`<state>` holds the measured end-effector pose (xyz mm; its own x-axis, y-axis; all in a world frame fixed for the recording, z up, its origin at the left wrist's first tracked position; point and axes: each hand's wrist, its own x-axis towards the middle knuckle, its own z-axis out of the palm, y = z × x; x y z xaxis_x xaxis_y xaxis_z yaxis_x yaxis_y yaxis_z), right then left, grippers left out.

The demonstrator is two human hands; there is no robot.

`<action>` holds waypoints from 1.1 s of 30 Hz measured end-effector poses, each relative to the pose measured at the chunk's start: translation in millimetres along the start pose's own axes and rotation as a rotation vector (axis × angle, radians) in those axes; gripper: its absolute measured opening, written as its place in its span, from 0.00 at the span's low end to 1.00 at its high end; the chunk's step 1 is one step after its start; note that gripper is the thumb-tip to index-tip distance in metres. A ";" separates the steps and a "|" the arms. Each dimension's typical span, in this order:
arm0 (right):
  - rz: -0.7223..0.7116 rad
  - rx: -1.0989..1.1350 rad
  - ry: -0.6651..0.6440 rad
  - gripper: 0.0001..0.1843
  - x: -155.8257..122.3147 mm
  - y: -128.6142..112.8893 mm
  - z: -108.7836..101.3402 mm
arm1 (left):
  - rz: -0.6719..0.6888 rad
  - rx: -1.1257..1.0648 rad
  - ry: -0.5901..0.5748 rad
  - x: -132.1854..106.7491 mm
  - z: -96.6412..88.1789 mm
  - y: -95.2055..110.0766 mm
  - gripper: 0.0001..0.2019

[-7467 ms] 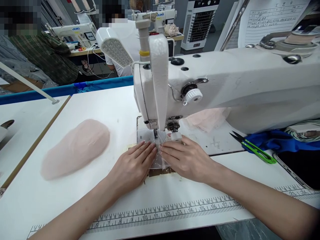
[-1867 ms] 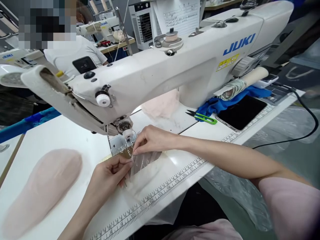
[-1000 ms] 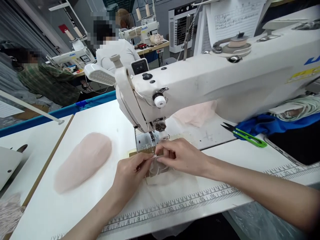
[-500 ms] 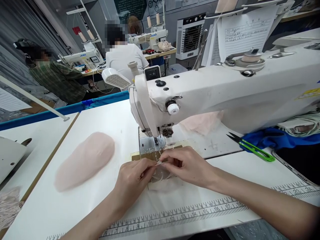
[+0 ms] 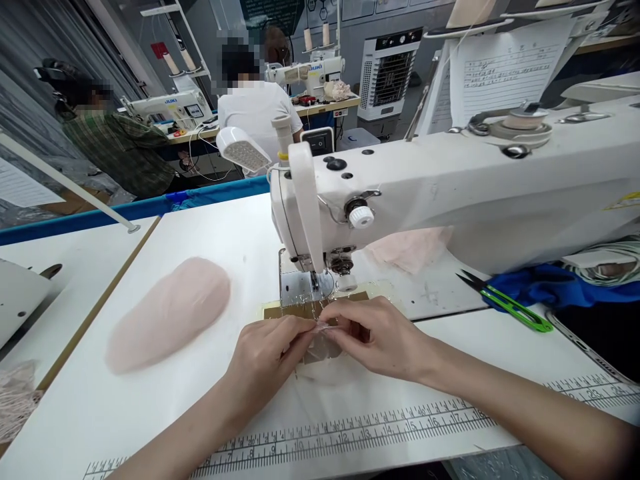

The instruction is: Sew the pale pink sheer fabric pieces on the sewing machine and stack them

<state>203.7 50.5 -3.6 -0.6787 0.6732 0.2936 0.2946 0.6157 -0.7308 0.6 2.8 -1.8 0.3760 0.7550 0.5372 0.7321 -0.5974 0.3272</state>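
Just in front of the sewing machine [image 5: 400,180], my left hand [image 5: 273,350] and my right hand [image 5: 377,333] meet, thumbs and forefingers pinched. Between them they hold a thin, sheer piece of fabric [image 5: 323,347], pale and partly see-through, which hangs below my fingertips. Most of it is hidden by my hands or too faint to make out. The machine's needle and presser foot [image 5: 315,283] stand right behind my fingertips, over a metal plate [image 5: 293,287]. A brown strip [image 5: 285,311] lies on the table just behind my hands.
Pale pink fabric [image 5: 170,317] lies at left; another pink piece [image 5: 413,248] sits under the machine arm. Green thread snips [image 5: 515,307] rest at right beside blue cloth [image 5: 540,287]. A printed ruler [image 5: 345,437] runs along the front. Two people sit at machines beyond.
The camera view has shifted slightly, so the machine appears a little farther right. My hands stay pinched on the sheer fabric in nearly the same place; its held edge looks slightly turned.
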 end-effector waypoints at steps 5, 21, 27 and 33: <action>-0.079 -0.039 0.070 0.09 -1.4 1.7 0.5 | 0.012 0.008 0.010 1.3 -1.2 1.0 0.03; -0.237 -0.163 0.200 0.10 -1.0 5.0 1.5 | 0.005 0.025 -0.041 -2.3 -0.3 1.1 0.05; -0.697 -0.633 0.266 0.12 -4.9 -2.3 -5.7 | 0.055 -0.061 -0.028 -0.9 1.5 4.4 0.10; -0.716 -0.572 0.252 0.12 -5.3 -7.4 -12.1 | -0.016 -0.088 -0.010 -1.0 0.6 3.8 0.03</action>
<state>213.3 47.4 7.7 -0.6802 0.0860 0.7279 0.1954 0.9784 0.0671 3.3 -0.1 -1.6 0.3703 0.7671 0.5239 0.6855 -0.6063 0.4032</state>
